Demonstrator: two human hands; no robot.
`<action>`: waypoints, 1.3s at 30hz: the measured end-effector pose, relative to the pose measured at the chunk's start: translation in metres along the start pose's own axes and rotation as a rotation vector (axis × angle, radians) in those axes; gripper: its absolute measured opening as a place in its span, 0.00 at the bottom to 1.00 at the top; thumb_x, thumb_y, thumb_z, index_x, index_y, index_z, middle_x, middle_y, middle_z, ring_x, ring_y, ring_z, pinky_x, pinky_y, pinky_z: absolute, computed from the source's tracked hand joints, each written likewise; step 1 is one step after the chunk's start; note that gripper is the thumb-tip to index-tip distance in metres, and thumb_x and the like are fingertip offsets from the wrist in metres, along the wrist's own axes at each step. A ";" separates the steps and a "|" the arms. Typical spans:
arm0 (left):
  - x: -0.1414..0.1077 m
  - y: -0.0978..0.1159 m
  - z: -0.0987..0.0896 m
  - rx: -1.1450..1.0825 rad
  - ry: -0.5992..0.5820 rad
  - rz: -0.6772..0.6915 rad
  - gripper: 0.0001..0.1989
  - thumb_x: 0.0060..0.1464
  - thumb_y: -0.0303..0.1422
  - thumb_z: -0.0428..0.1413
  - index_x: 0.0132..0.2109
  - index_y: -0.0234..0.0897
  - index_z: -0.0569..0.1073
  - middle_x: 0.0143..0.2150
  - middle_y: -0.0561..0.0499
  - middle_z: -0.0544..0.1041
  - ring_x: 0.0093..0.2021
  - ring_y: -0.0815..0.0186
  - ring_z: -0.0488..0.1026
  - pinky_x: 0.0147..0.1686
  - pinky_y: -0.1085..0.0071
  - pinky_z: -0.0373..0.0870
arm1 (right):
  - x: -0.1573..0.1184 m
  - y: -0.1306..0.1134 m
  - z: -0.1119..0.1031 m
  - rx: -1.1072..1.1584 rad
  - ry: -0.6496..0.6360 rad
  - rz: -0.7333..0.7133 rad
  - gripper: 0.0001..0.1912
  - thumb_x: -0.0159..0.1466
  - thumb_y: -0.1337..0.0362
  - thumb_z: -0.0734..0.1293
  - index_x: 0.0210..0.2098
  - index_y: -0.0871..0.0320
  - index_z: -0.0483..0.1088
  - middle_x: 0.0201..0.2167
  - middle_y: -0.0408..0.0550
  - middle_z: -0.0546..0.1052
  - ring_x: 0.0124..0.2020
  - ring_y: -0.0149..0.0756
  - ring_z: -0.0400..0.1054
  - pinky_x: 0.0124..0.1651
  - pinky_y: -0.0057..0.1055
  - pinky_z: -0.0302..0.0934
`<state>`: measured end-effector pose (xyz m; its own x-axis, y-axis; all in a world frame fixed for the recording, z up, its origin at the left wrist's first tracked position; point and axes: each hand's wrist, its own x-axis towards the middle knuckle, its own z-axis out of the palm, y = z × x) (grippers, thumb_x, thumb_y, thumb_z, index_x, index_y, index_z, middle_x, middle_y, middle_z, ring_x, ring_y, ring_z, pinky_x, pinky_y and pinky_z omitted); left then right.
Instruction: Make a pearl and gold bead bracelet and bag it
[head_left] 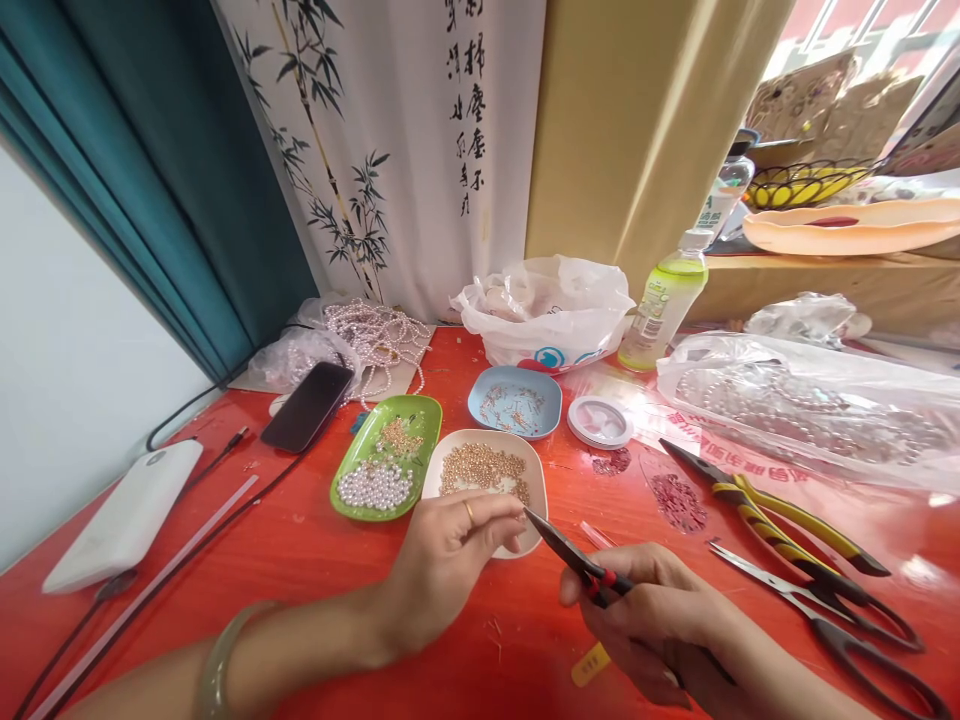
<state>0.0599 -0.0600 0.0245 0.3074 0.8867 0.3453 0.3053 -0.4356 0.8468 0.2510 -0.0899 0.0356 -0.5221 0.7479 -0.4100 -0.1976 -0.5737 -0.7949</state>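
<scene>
I've got the red table (420, 690), right hand (652, 610) nearside right of the cream tray (433, 472) with fingers wrapped tight, left hand (450, 545) over the tray's near edge, fingers bent together; can't tell if they pinch anything. Black pliers (562, 545) in the right-hand grip reach the tray's right rim; gold beads (484, 468) lie in the tray.

Below the fingers (511, 507) we see a glossy red tabletop (292, 540); beyond them hang a white cloth curtain (420, 100) printed with bamboo (341, 195) and black characters (475, 105), beside a plain tan curtain (615, 110). Left of them we find teal drapes (142, 140) and a pale wall (67, 360); far right of them, a bright, white-barred window (862, 35).
</scene>
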 end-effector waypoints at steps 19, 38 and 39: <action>-0.005 0.010 0.000 -0.039 0.026 -0.081 0.10 0.53 0.33 0.48 0.31 0.35 0.72 0.21 0.54 0.69 0.23 0.73 0.65 0.28 0.76 0.65 | -0.006 -0.012 0.014 -0.934 0.297 -0.331 0.06 0.50 0.67 0.60 0.23 0.59 0.68 0.18 0.41 0.62 0.22 0.29 0.55 0.25 0.27 0.54; 0.002 0.021 -0.012 -0.135 -0.120 -0.120 0.11 0.50 0.32 0.51 0.39 0.35 0.74 0.31 0.47 0.75 0.32 0.66 0.72 0.31 0.70 0.71 | -0.007 -0.010 0.001 -1.087 0.218 -0.483 0.11 0.51 0.71 0.61 0.31 0.57 0.72 0.23 0.46 0.70 0.21 0.31 0.59 0.26 0.28 0.57; 0.002 0.022 -0.012 -0.178 -0.128 -0.145 0.11 0.49 0.33 0.52 0.39 0.35 0.75 0.31 0.47 0.75 0.31 0.66 0.72 0.31 0.71 0.71 | -0.007 -0.011 0.001 -1.118 0.209 -0.504 0.11 0.51 0.71 0.60 0.30 0.57 0.72 0.22 0.46 0.70 0.21 0.31 0.58 0.25 0.28 0.56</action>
<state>0.0565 -0.0659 0.0485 0.3874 0.9060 0.1707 0.1944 -0.2612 0.9455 0.2559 -0.0889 0.0473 -0.4308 0.8997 0.0695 0.5306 0.3149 -0.7869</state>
